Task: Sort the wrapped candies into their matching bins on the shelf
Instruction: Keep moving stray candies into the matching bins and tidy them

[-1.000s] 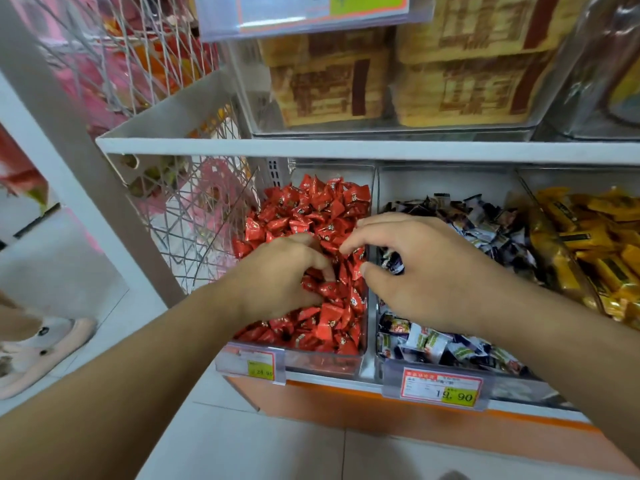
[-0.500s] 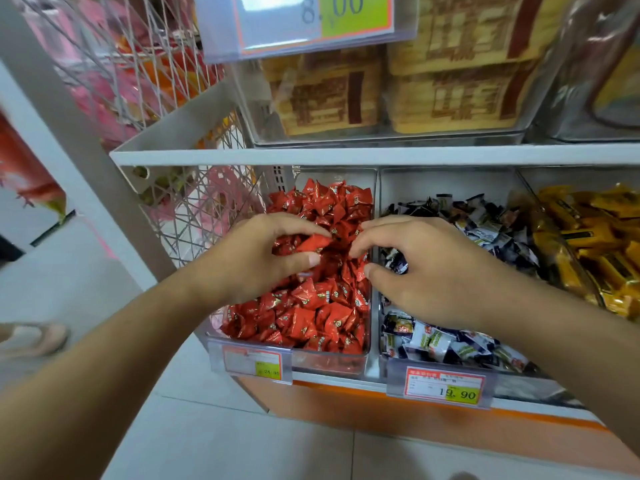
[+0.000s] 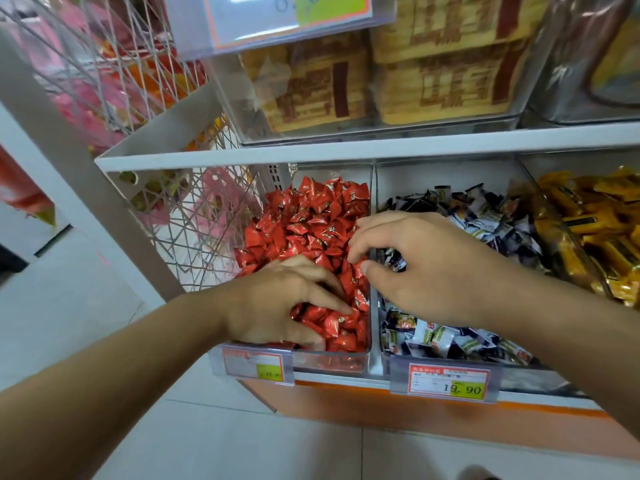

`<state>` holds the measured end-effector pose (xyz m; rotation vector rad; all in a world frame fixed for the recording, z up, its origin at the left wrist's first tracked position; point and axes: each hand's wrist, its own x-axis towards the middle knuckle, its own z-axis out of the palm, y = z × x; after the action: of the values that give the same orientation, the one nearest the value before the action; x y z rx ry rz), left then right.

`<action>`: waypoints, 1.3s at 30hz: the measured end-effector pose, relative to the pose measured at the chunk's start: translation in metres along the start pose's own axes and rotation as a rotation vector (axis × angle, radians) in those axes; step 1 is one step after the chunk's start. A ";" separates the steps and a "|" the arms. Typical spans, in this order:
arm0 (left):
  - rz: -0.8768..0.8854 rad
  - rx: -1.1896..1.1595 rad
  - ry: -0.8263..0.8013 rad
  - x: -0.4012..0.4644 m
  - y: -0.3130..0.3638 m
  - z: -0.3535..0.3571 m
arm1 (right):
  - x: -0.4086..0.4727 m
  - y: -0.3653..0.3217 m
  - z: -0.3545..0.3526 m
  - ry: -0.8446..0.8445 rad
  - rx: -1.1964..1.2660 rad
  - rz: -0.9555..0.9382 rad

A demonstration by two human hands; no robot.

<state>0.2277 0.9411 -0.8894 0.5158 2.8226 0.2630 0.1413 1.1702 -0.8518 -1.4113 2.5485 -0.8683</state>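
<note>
**Red bin being sorted, both hands at the divider**

Under the white shelf (image 3: 346,152), three clear plastic bins sit side by side. Largest in view is the red bin (image 3: 332,362) at about 7 o'clock from frame centre, heaped with red candies (image 3: 322,216) in glossy, crinkled foil, pillow-shaped with pinched corners. At 3 o'clock from it, the middle bin (image 3: 446,174) holds dark candies (image 3: 485,220), flat black-and-white sachets with serrated ends. Far at 3 o'clock lie yellow bars (image 3: 595,216), longer and boxier.

My left hand (image 3: 277,303) rests in the front of the red pile, fingers spread and pressed down among the wrappers; whether it holds one I cannot tell. My right hand (image 3: 426,268) hovers over the wall between the two bins, fingers curled, thumb and forefinger closing toward each other near a dark piece at the edge; a firm pinch is not clear.

Judging by this, the step is picking strays along the divider. Next calls for a clean pinch on one slippery wrapper and dropping it in the matching bin.
</note>
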 end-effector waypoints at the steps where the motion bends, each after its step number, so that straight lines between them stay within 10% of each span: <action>1: -0.013 0.002 0.002 0.002 -0.004 0.001 | 0.000 0.001 0.001 0.000 0.007 -0.001; 30: -0.039 -0.120 0.198 -0.002 0.006 -0.036 | -0.001 0.001 -0.002 -0.029 -0.004 -0.007; 39: 0.014 0.036 -0.054 0.012 -0.008 -0.002 | 0.000 0.003 0.001 -0.007 -0.003 -0.016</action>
<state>0.2135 0.9384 -0.8917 0.5422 2.7773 0.1977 0.1394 1.1704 -0.8542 -1.4352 2.5374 -0.8611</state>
